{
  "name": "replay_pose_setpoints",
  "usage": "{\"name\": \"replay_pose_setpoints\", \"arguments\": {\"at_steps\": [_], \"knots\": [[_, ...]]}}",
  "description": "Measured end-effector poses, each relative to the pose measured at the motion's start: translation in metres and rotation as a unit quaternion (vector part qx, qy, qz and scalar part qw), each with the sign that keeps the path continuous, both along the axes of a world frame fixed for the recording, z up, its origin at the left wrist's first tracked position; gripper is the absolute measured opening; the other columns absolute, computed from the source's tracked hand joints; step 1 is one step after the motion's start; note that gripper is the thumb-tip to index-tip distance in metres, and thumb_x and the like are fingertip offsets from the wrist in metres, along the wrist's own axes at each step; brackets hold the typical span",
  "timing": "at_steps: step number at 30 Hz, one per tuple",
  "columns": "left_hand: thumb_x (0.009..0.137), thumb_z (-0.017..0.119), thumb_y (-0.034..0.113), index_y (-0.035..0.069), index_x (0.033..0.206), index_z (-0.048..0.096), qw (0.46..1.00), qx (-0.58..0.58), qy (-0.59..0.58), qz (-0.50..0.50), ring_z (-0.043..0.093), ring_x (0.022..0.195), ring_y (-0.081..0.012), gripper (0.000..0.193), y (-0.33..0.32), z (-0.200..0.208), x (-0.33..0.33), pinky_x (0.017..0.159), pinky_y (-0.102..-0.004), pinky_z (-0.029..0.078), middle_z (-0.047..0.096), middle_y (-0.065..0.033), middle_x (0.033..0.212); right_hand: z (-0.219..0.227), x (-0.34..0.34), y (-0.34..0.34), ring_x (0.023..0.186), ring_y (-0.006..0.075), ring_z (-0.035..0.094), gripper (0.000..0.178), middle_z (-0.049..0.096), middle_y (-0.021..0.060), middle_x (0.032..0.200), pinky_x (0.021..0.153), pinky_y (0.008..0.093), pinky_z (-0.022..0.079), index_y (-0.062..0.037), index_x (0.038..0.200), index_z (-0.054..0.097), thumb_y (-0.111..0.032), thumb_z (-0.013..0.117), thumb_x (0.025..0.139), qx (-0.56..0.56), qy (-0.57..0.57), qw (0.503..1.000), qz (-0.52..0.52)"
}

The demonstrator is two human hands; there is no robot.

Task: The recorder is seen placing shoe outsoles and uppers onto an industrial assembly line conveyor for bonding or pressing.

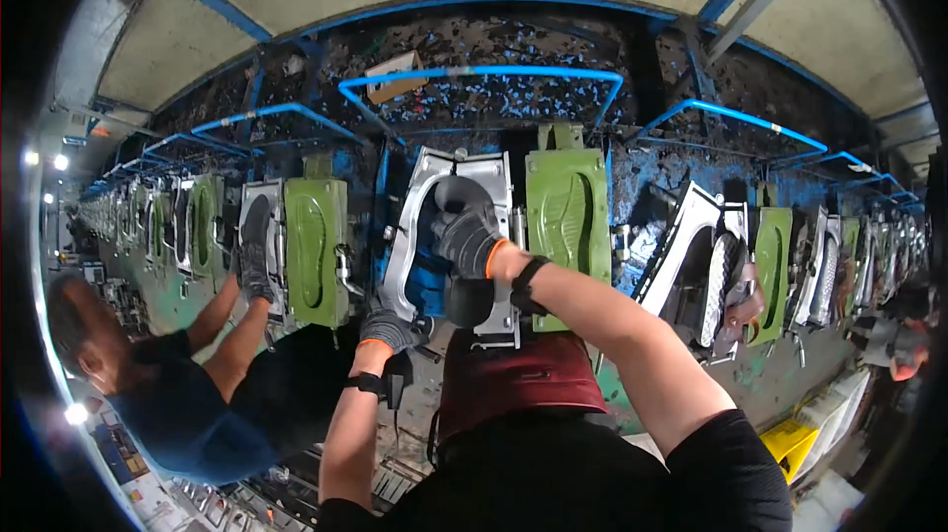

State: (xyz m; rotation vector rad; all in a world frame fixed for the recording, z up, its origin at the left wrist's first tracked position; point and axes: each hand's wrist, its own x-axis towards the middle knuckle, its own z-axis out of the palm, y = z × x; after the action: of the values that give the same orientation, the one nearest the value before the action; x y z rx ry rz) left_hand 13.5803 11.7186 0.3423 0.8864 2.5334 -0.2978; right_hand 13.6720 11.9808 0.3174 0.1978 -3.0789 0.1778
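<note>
In front of me an open silver metal mould [403, 275] lies with a dark, sole-shaped piece [469, 303] in its right part. My right hand [466, 238], in a grey glove with an orange cuff, is closed over the middle of that dark piece; its fingertips are partly hidden. At the mould's lower left corner is my left hand [393, 331], gloved the same way, with its fingers curled round the metal frame. Just right of the dark piece stands a green mould plate [567, 216] with a sole-shaped hollow.
Similar mould pairs run in rows to both sides, including a green plate [316, 251] at left and a silver mould [681, 241] at right. A co-worker [188, 404] works close on my left. Blue rail [484, 70] arches behind the moulds. A yellow crate [790, 445] stands lower right.
</note>
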Motion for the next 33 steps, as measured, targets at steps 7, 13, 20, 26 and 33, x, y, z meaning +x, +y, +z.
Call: {"name": "replay_pose_setpoints", "arguments": {"at_steps": [7,13,20,26,33], "knots": [[0.073,0.081,0.032,-0.008,0.137,0.053,0.969,-0.072,-0.167,-0.17,0.062,0.119,-0.0456,0.081,-0.032,-0.048,0.026,0.103,-0.048,0.052,0.061,-0.0343,0.131,-0.002,-0.014,-0.005,0.13,0.0361,0.054,0.056,0.066,0.0097,0.127,0.114,0.0585,0.037,-0.0182,0.107,0.078,-0.047,0.083,0.059,0.006,-0.007,1.0,-0.024],[0.085,0.075,0.034,0.0,0.141,0.053,0.941,0.258,-0.177,-0.125,0.063,0.117,-0.0446,0.069,-0.022,-0.041,0.024,0.1,-0.0505,0.051,0.062,-0.0295,0.13,-0.012,0.03,-0.05,0.137,0.0421,0.047,0.066,0.054,0.022,0.145,0.117,0.0629,0.029,-0.0121,0.129,0.067,-0.042,0.077,0.071,-0.081,0.073,0.973,-0.203],[0.099,0.06,0.033,0.001,0.146,0.049,0.837,0.533,-0.067,-0.107,0.056,0.121,-0.0468,0.058,0.119,-0.031,-0.004,0.103,-0.0558,0.045,0.057,-0.0299,0.132,-0.021,0.103,-0.195,0.152,0.0542,0.016,0.123,0.021,0.037,0.162,0.124,0.0626,0.011,0.0135,0.154,0.027,-0.063,0.076,0.071,-0.207,-0.06,0.916,-0.339],[0.09,0.064,0.037,-0.001,0.148,0.046,0.861,0.411,0.009,-0.298,0.039,0.14,-0.0453,0.071,0.166,-0.06,0.011,0.12,-0.0565,0.029,0.048,-0.0252,0.147,-0.01,0.121,-0.196,0.154,0.0489,0.019,0.071,0.029,0.0269,0.164,0.125,0.0622,0.012,0.0054,0.153,0.04,-0.027,0.052,0.091,-0.204,-0.1,0.915,-0.333],[0.089,0.061,0.043,-0.002,0.148,0.046,0.858,0.386,0.01,-0.34,0.038,0.141,-0.0456,0.075,0.17,-0.051,0.007,0.121,-0.0555,0.028,0.046,-0.0243,0.15,-0.005,0.139,-0.176,0.155,0.0484,0.014,0.076,0.021,0.0275,0.167,0.126,0.0589,0.011,0.0064,0.156,0.033,-0.025,0.055,0.09,-0.298,-0.046,0.906,-0.297]]}}
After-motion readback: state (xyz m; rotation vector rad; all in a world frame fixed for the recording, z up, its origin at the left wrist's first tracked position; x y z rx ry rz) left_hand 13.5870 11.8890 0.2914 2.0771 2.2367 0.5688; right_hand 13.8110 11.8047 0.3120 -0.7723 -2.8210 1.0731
